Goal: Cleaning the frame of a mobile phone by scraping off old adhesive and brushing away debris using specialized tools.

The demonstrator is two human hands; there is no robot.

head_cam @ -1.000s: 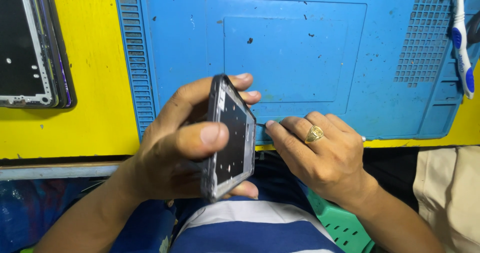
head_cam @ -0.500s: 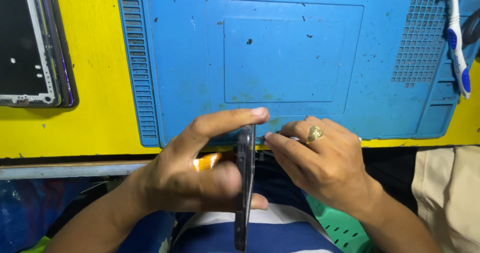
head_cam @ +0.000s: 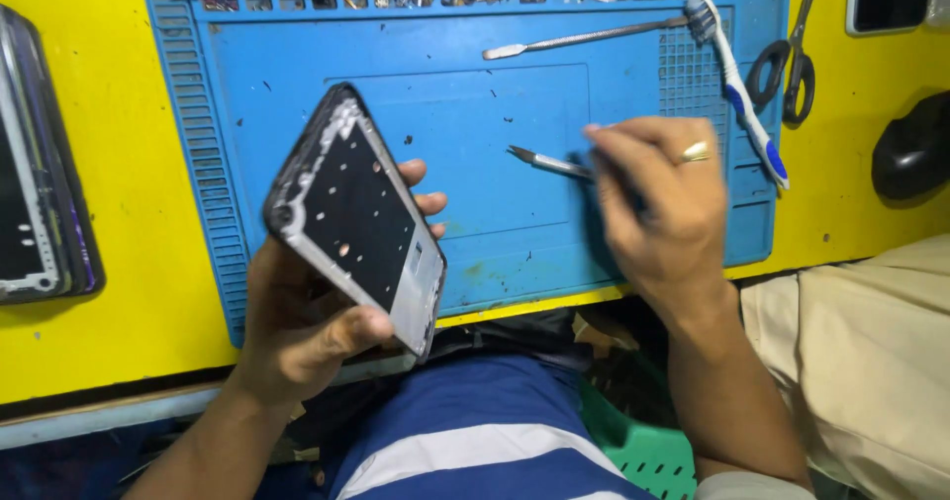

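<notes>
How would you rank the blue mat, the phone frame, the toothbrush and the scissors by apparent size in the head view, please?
1. blue mat
2. phone frame, though it is held nearer the camera
3. toothbrush
4. scissors

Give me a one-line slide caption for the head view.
Left hand holds a phone frame above a blue repair mat; right hand grips tweezers.
</notes>
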